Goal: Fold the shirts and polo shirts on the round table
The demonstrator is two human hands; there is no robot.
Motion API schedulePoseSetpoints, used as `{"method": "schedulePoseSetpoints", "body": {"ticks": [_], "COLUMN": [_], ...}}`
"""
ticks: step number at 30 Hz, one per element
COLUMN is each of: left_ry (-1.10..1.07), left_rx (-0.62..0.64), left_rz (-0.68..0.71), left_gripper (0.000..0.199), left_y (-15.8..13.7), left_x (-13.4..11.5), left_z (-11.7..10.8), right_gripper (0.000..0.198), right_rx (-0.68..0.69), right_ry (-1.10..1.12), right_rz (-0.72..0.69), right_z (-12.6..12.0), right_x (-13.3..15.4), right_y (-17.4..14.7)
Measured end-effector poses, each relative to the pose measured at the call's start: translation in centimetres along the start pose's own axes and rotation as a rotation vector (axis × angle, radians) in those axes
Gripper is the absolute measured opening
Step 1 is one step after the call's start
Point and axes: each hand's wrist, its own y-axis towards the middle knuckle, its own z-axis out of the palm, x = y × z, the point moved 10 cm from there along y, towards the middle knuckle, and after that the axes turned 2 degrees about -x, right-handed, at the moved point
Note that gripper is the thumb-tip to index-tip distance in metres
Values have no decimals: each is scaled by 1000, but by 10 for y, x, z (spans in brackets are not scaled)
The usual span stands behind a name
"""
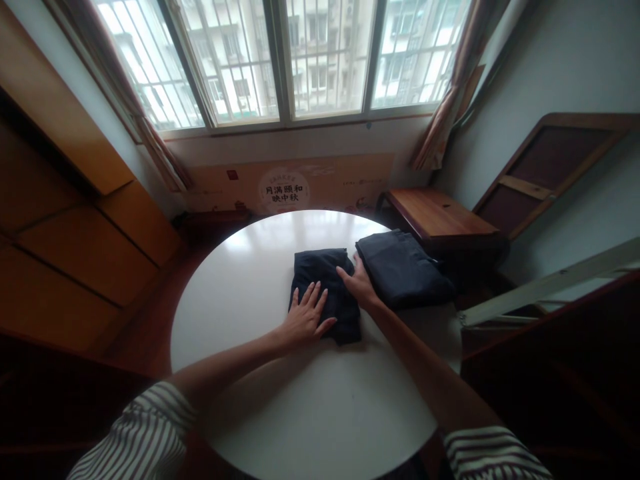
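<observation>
A wide window [280, 60] with bars fills the far wall, with curtains [445, 113] gathered at each side. Below it a printed board [285, 188] leans against the wall. Wooden cabinets [75, 233] run along the left. On the right a wooden frame [550, 170] leans on the wall above a low wooden table [440, 213].

In the middle stands the round white bench [300, 400], glossy with window light on its far part. Two dark folded garments lie on its far right part. The pile [403, 267] sits at the right edge, slightly overhanging toward the low table. The cloth [323, 283] lies just left of it, near the centre of the bench, folded into a rough rectangle with its long side running near to far; the two garments are close, with a narrow strip of bench between them.

Both arms reach in from the near side in striped sleeves [145, 433]. The left hand [305, 317] lies flat and open on the near left part of the cloth, fingers spread and pointing far. The right hand [357, 283] is also open, palm down, pressing the cloth's right edge, fingers pointing left and far, in the gap beside the pile. Neither hand grips anything.
</observation>
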Motion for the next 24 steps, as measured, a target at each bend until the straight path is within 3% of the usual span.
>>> {"method": "schedulePoseSetpoints", "body": {"ticks": [2, 4, 6, 8, 12, 15, 20, 24], "left_ry": [26, 27, -16, -98, -172, -84, 34, 70], "left_rx": [9, 13, -4, -37, -123, -141, 8, 114], "left_rz": [34, 57, 65, 103, 198, 60, -220, -295], "left_gripper": [73, 71, 66, 57, 45, 46, 29, 24], "left_y": [-1, -2, -4, -7, -28, -47, -61, -54], "left_x": [-7, -14, -19, -24, -19, 10, 47, 56], "left_z": [4, 6, 4, -6, -37, -49, -35, -24], "right_gripper": [72, 61, 50, 45, 38, 31, 34, 33], "right_rx": [-69, -24, 161, 362, 444, 518, 682, 693], "right_ry": [-199, -354, -458, -511, -541, -541, -513, -490], "right_rz": [-166, -390, -599, -677, -455, -314, -250, -262], "right_z": [-8, 4, 34, 64, 88, 102, 129, 140], "right_x": [26, 60, 89, 104, 103, 91, 69, 63], "right_y": [-8, -21, -34, -36, 16, 57, 83, 88]}}
